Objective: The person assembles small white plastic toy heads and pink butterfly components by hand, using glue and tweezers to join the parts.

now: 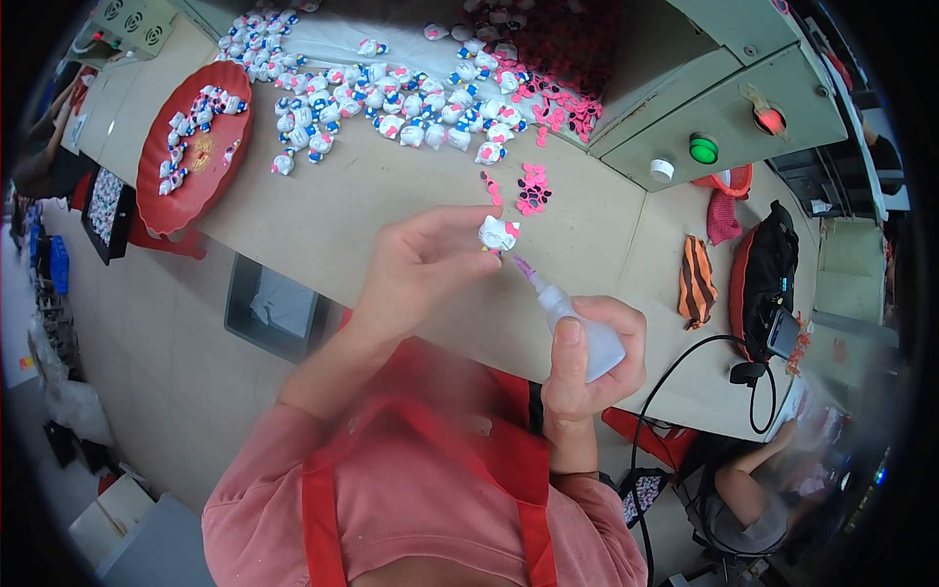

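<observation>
Between the thumb and fingers of my left hand (421, 252) is a small white cat-head figurine (498, 235) with a pink bow. My right hand (599, 364) wraps round a translucent white squeeze bottle (584, 336). The bottle's narrow purple tip (524, 266) points at the figurine's lower edge; whether they touch I cannot tell. Just beyond the figurine lies a small group of pink and dark round pieces (533, 188). Farther back, many white, blue and pink figurines (411, 103) are spread over the table (391, 181).
A red scalloped tray (210, 181) with several figurines sits at the left. Loose pink pieces (567, 108) lie beside a green metal cabinet with buttons (724, 127). On the right are an orange striped pouch (695, 282), a black bag (765, 284) and a cable (675, 367). Another person's arm (748, 479) shows lower right.
</observation>
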Demonstrator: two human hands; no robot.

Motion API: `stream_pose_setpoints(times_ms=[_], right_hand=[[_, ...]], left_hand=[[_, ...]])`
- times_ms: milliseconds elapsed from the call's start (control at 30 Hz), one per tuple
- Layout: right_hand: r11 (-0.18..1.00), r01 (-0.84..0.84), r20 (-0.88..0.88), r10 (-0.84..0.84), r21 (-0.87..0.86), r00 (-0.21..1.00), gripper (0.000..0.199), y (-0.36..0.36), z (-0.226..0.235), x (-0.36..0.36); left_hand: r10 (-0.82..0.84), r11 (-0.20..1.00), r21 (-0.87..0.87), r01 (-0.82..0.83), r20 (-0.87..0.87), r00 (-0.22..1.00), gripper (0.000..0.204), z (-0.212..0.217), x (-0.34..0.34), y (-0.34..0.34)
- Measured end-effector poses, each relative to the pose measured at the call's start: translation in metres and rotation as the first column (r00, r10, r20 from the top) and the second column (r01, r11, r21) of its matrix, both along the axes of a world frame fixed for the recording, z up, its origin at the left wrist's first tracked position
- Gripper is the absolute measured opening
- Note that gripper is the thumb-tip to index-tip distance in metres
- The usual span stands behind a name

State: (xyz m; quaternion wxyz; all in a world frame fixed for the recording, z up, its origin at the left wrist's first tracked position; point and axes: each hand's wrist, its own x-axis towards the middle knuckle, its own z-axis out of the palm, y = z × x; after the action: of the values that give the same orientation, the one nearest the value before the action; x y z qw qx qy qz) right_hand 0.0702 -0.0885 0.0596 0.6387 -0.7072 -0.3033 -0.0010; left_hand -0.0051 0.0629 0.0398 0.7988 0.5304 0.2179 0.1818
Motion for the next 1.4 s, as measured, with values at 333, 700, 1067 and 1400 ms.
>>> stream_pose_setpoints(times_ms=[333, 700, 1067, 1400], right_hand=[[1.0, -0.007, 0.009, 0.006, 0.029, 1.0, 0.018, -0.001, -0.003, 0.002], [1.0, -0.019, -0.049, 0.019, 0.009, 0.999, 0.015, 0.002, 0.003, -0.003], [0.898, -0.112, -0.415, -0.082, -0.425, 0.906, 0.013, 0.026, -0.042, 0.031], [0.842, -0.017, 0.024, 0.036, -0.54, 0.999, 0.008, 0.026, -0.046, 0.015]], left_hand=[[-0.052, 0.969, -0.24, 0.057, 0.028, 0.998, 0.037, 0.001, 0.001, 0.002], [-0.036, 0.967, -0.25, 0.048, 0.053, 0.998, 0.035, -0.002, -0.001, 0.005], [0.126, 0.968, -0.221, -0.117, 0.025, 0.992, 0.037, -0.02, -0.008, 0.026], [0.144, 0.985, -0.099, -0.142, 0.02, 0.989, 0.039, -0.049, -0.032, 0.033]])
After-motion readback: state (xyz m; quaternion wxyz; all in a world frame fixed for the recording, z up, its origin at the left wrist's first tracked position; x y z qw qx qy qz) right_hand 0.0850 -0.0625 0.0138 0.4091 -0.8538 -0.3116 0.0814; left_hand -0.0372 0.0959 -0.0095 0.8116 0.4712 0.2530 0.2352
